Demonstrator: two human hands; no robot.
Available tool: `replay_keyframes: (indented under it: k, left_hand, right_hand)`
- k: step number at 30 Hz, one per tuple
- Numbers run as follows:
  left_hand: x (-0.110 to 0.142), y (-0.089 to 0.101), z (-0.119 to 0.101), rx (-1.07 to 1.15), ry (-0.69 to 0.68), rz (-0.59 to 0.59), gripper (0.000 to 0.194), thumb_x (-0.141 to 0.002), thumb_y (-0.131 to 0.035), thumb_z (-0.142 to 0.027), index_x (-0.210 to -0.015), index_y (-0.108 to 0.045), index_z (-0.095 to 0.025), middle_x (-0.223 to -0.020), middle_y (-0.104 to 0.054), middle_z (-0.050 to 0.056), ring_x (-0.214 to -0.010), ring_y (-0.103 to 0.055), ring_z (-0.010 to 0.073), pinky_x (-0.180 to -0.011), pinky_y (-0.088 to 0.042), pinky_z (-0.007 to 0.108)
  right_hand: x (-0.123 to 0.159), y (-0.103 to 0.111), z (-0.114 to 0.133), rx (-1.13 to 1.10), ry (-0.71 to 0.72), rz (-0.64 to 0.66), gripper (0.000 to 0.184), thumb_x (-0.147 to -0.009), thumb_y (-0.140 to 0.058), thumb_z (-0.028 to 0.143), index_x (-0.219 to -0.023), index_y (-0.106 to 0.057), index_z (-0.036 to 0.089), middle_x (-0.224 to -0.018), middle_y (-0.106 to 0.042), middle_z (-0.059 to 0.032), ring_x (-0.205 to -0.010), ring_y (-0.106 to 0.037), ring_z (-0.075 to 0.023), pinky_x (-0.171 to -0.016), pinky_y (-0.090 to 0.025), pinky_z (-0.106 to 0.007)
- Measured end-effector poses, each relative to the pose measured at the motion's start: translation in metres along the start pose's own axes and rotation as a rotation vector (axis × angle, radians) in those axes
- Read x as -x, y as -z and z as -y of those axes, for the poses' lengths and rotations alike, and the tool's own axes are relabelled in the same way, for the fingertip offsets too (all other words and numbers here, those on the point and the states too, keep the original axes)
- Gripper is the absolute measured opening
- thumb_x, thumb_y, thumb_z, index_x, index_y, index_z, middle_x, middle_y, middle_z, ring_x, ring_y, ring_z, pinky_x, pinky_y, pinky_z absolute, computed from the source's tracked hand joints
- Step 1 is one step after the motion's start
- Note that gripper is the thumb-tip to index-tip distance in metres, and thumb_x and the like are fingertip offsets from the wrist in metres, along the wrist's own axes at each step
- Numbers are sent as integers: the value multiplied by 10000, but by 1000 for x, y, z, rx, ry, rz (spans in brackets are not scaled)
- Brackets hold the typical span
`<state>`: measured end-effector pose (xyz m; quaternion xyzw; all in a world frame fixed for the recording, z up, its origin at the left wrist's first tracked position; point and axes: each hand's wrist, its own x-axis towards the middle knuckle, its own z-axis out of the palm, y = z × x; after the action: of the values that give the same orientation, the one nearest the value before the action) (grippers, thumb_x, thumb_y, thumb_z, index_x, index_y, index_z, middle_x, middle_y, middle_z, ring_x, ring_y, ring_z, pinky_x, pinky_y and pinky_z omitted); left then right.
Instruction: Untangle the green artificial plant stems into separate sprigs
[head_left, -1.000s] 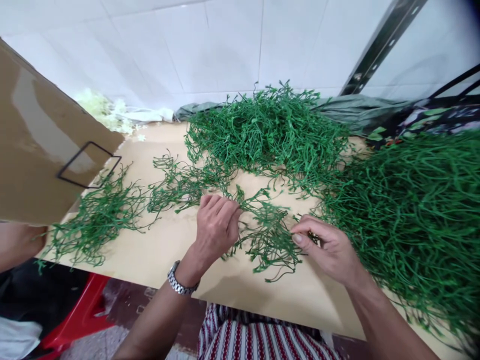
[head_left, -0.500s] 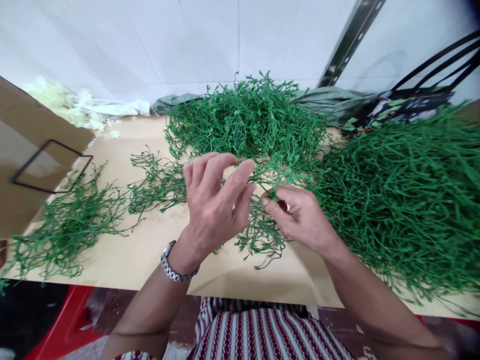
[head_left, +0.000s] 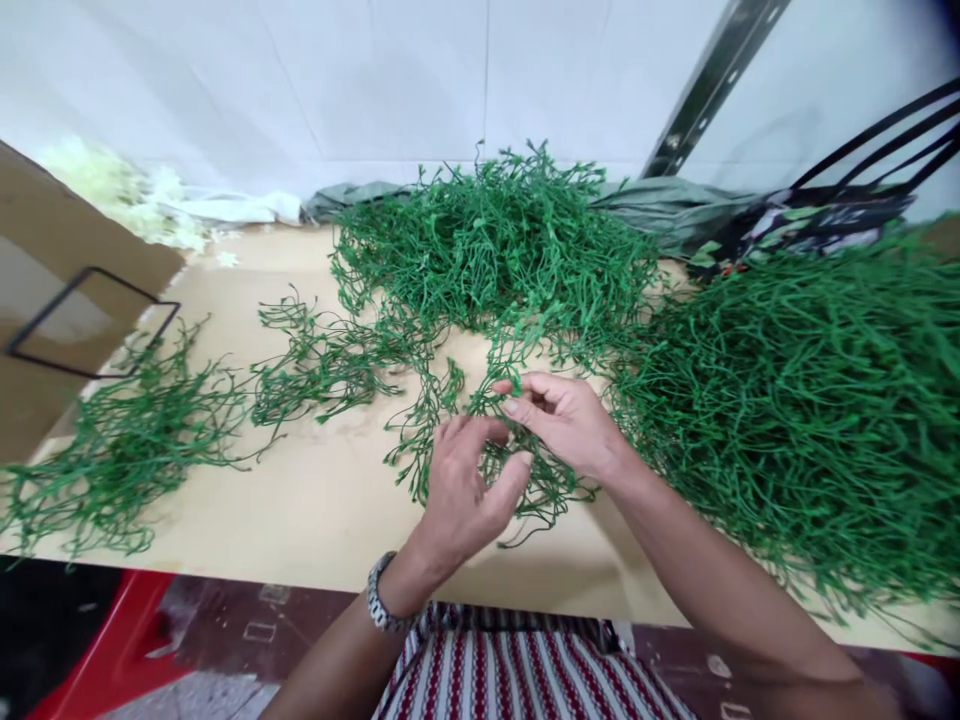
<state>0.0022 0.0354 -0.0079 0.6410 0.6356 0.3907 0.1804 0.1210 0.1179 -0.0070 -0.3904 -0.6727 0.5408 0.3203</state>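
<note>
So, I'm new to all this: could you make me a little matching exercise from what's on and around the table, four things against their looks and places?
Things:
1. Watch
2. Cardboard
3. Stems
4. Flowers

Looks and places:
A. green, heaped on the table
B. silver, strapped just behind the left hand
C. pale, near the wall
D. brown, at the picture's left edge

Right pairs: 1-B, 2-D, 3-A, 4-C.
</note>
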Motion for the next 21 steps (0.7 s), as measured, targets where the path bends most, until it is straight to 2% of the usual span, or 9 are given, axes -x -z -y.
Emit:
replay_keyframes:
  k: [5,8,10,12,15,17,21]
  left_hand:
    - [-6,-2,9,185,185,10,74,-717,-500,-170,-769,-551,-182,-770,-595,19,-776,-509,176,-761,-369,325]
    - [-7,-7,11,414,299,10,79,-714,-534,-231,-754,-569,-171,-741,-582,24,-684,-481,150,-657,-373,281]
    - [-7,-11,11,569,366,-5,114,-710,-556,-268,-668,-563,-162,-659,-542,10,-611,-439,126,-592,-350,256]
    - [-6,-15,10,751,422,-26,189,-689,-579,-278,-557,-521,-155,-562,-473,-12,-563,-397,107,-566,-327,243]
    - [-4,-19,6,1024,525,-65,192,-635,-610,-260,-527,-494,-153,-525,-432,-29,-545,-375,93,-569,-320,235]
    - [-2,-18,6,1070,568,-80,192,-609,-608,-238,-512,-463,-156,-505,-389,-40,-521,-336,84,-542,-295,226]
    - [-2,-9,11,917,515,-57,180,-603,-532,-170,-486,-394,-166,-487,-304,-47,-495,-243,81,-483,-211,230]
  right_hand:
    - [0,-3,-1,-26,27,27,230,-760,-534,224,-951,-629,137,-701,-599,-10,-605,-526,-94,-562,-433,-216]
    - [2,-10,-3,-41,67,-42,217,-775,-526,230,-942,-635,143,-799,-645,-36,-694,-581,-113,-622,-474,-227]
    - [3,-14,-5,-49,112,-78,204,-790,-519,235,-933,-637,151,-862,-655,-45,-758,-599,-123,-672,-488,-232]
    - [4,-18,-5,-32,161,-87,191,-805,-510,233,-924,-640,160,-896,-655,-47,-796,-602,-128,-702,-490,-238]
    - [7,-17,-4,28,200,-71,190,-822,-491,220,-934,-635,168,-894,-645,-46,-788,-596,-126,-687,-483,-237]
    - [10,-14,-2,101,233,-35,201,-832,-473,202,-960,-625,173,-892,-634,-45,-790,-585,-127,-691,-471,-239]
    - [17,-7,4,265,264,13,221,-844,-447,179,-1032,-565,179,-810,-578,-28,-695,-528,-110,-632,-427,-225]
